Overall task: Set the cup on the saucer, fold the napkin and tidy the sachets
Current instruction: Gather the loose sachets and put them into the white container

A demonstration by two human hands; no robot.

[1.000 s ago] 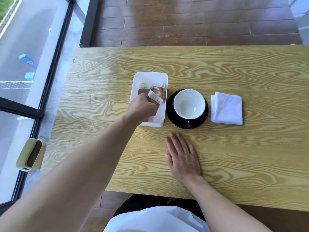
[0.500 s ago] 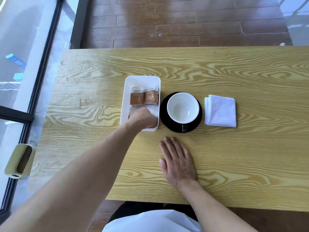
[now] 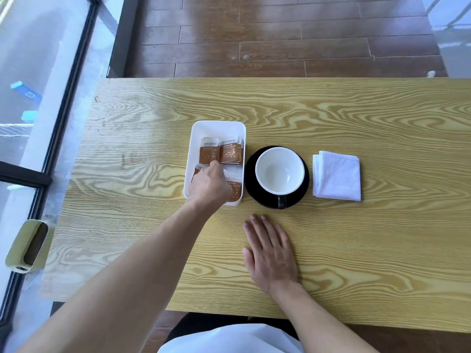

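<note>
Since half a second ago: left hand (image 3: 209, 186) shifted a little up the tray (image 3: 218, 126), index finger now reaching to the lower edge of the upper-left sachet (image 3: 209, 152); right hand (image 3: 270, 253) unmoved. Left hand lying over the near half of the tray, fingers curled downward, index tip touching the sachets (image 3: 230, 151); whether anything is pinched under the palm cannot be told. Right hand flat on the bench (image 3: 382, 238), palm down, fingers spread and straight, holding nothing, just in front of the saucer (image 3: 251, 174).

In the tray: two stacks of brown-and-white sachets side by side in the far half, printed faces up, and one more sachet (image 3: 234, 186) showing at the near right corner, partly under the left hand. Another brown edge peeking out at the left of the hand.

Cup (image 3: 279, 170) upright and empty on the black saucer, dark handle toward the person. Saucer just beside the tray's right wall, nearly touching. Napkin (image 3: 337, 175) folded into a square, flat on the bench, right of the saucer and apart from it.

Off the bench's left edge, a pale green bin (image 3: 19, 248) on the floor by the window.
</note>
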